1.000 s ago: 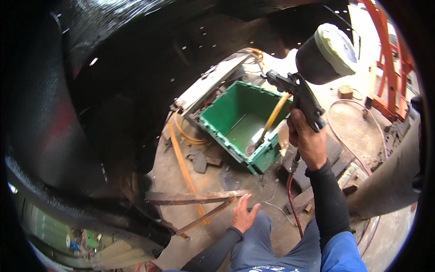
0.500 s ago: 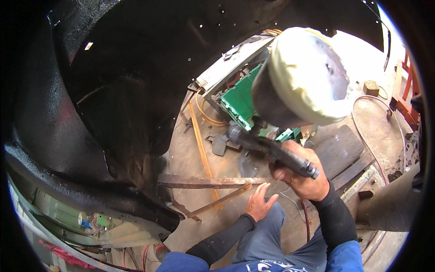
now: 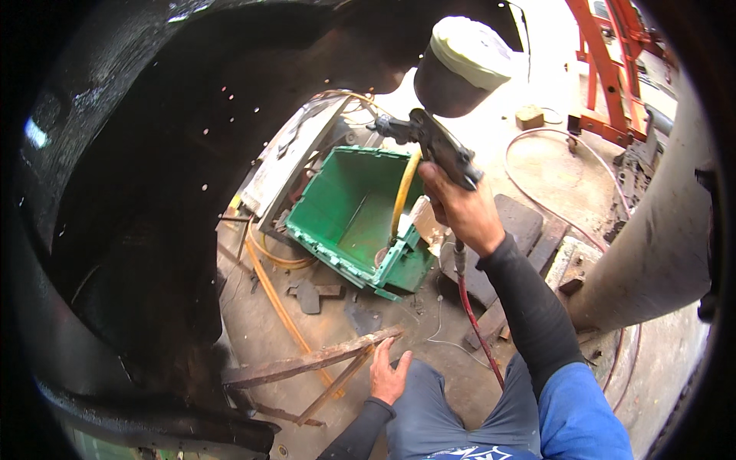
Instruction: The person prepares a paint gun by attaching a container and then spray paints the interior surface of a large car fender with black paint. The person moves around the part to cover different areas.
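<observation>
My right hand (image 3: 460, 207) grips a dark spray gun (image 3: 429, 146), raised at the upper centre-right. Its large dark cup (image 3: 452, 77) has a pale cover over the top, and a red hose (image 3: 475, 314) runs down beneath my hand. Below and to the left, my left hand (image 3: 387, 372) is open with its fingers apart, beside the end of a weathered wooden bar (image 3: 322, 356); whether it touches it I cannot tell. A large black panel (image 3: 130, 199) with small holes and a glossy surface curves over the left side.
Below the gun stands a green plastic crate (image 3: 307, 226) with a yellow hose in it. A pale bench (image 3: 264, 172) is behind it. An orange metal frame (image 3: 609, 96) and a large grey post (image 3: 636, 257) are on the right. Boards (image 3: 517, 230) and hoses lie on the floor.
My right hand and the gun swung down and nearer, then back up and away, now left of where they began in view. The view has shifted. My left hand has moved little.
</observation>
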Demonstrator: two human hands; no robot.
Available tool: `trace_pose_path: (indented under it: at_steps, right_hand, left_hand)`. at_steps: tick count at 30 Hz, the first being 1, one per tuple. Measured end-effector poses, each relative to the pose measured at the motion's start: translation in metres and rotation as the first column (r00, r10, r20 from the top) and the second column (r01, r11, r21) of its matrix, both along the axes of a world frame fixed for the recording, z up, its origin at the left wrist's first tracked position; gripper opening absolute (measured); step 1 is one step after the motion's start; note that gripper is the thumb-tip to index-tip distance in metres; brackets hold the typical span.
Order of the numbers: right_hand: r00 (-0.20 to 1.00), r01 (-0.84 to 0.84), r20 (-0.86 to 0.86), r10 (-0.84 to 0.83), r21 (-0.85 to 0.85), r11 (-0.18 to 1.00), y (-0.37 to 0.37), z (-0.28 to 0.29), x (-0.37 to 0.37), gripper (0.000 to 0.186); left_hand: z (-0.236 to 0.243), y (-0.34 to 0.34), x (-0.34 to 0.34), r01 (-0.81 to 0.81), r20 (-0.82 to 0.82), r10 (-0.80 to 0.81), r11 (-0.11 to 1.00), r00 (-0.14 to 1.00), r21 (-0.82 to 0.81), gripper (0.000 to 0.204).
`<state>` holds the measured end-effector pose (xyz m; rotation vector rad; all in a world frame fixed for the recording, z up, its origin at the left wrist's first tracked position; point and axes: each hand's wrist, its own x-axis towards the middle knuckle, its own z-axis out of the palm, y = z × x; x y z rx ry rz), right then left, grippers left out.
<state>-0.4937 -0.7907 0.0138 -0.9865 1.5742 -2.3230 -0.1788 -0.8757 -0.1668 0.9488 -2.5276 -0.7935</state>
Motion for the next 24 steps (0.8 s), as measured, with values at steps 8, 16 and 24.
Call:
trace_pose_path:
  at_steps: [8,16,24]
  right_hand:
    - [0.972,0.175,0.139,-0.187,0.097,0.980,-0.009,-0.021,-0.053,0.036]
    - [0.929,0.310,0.207,-0.306,0.015,0.951,-0.018,-0.034,-0.060,0.031]
    - [0.985,0.142,0.102,-0.136,-0.057,0.988,-0.005,-0.004,-0.042,0.028]
  left_hand:
    - [0.000,-0.002,0.003,-0.025,-0.027,0.027,0.996,0.999,0.088,0.058]
    - [-0.006,-0.005,0.003,0.001,-0.045,0.002,0.997,0.999,0.083,0.057]
    - [-0.006,-0.006,0.002,-0.001,-0.010,0.002,0.996,1.000,0.087,0.058]
